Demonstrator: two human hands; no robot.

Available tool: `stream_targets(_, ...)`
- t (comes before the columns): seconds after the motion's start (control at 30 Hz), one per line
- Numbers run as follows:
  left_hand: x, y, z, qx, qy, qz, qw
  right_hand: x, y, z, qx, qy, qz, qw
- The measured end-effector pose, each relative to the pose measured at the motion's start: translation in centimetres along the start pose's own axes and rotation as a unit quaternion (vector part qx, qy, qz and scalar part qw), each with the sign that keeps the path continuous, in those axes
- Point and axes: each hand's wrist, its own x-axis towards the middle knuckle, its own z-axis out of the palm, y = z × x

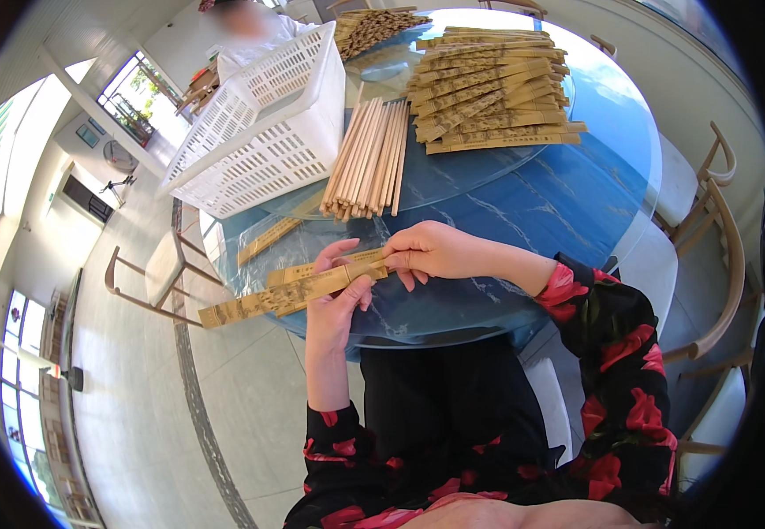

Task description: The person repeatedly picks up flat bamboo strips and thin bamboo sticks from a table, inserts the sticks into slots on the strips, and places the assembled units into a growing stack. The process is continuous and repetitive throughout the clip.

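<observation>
My left hand is closed on a long, flat, tan paper chopstick sleeve with dark printing, thumb on top. The sleeve slants across the near table edge, its far end sticking out to the left. At its right end my right hand pinches with thumb and fingers; whether a chopstick is between them is hidden. Another tan sleeve shows just behind the held one, partly covered by it and my left hand. Beyond my hands lies a bundle of bare wooden chopsticks, ends toward me.
A white slotted plastic basket stands left of the chopsticks. At the back right is a big pile of tan sleeves, with another pile farther back. The round table has a blue marbled top. Wooden chairs surround it; a person sits opposite.
</observation>
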Motion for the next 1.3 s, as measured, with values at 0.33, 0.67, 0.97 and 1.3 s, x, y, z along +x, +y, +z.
stream_targets(0.33, 0.2, -0.4, -0.4, -0.049, -0.029, 0.007, 0.998, 0.2, 1.1, -0.4, 0.021, 0.003, -0.026, 0.999)
stream_targets(0.67, 0.1, -0.3, -0.5, -0.013, -0.053, 0.006, 0.999, 0.2, 0.4, 0.9, -0.025, 0.019, -0.056, 0.998)
stream_targets(0.97, 0.1, -0.2, -0.4, -0.011, -0.05, 0.004, 0.999, 0.1, 0.2, 0.4, -0.088, 0.047, -0.077, 0.992)
stream_targets(1.3, 0.0, 0.0, 0.4, -0.043, -0.017, 0.023, 0.999, 0.2, 1.1, -4.2, -0.542, 0.232, -0.199, 0.783)
